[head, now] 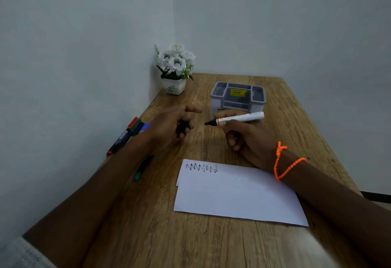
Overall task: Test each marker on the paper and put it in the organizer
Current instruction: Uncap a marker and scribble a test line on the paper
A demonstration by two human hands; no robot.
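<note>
My right hand [245,138] holds a white marker [239,118] with a black tip, uncapped and pointing left, above the table in front of the grey organizer [238,95]. Fingers of my left hand [169,128] curl around a small black cap [182,128]. A white sheet of paper [234,193] lies near me with a black zigzag [201,168] at its top left. Several other markers [127,134] lie at the table's left edge. A green-ended marker [142,168] rests partly under my left forearm.
A white pot of white flowers [174,66] stands in the far left corner against the wall. The wooden table [211,242] meets walls at the left and back. An orange bead cord [283,162] circles my right wrist.
</note>
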